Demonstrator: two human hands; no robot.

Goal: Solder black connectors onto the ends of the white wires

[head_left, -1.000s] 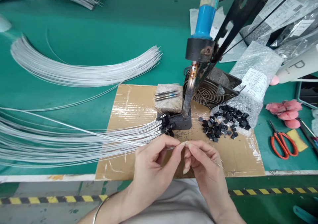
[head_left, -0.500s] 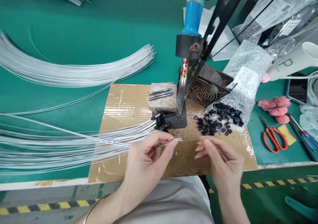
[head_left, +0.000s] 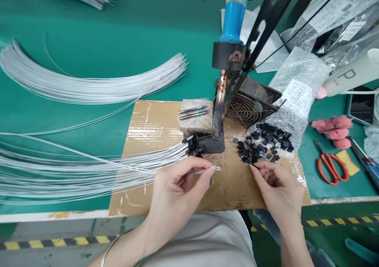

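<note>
Left hand (head_left: 180, 194) pinches white wire (head_left: 218, 168), while right hand (head_left: 280, 186), fingertips nearly together, touches black pieces (head_left: 254, 151), its hold unclear

The black pieces (head_left: 256, 150) look plastic, the wires (head_left: 148, 168) smooth, the cardboard (head_left: 231, 194) partly glossy.

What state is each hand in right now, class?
Left hand: closed, pinching white wire.
Right hand: at the black connector housings; whether holding one cannot be told.
</note>
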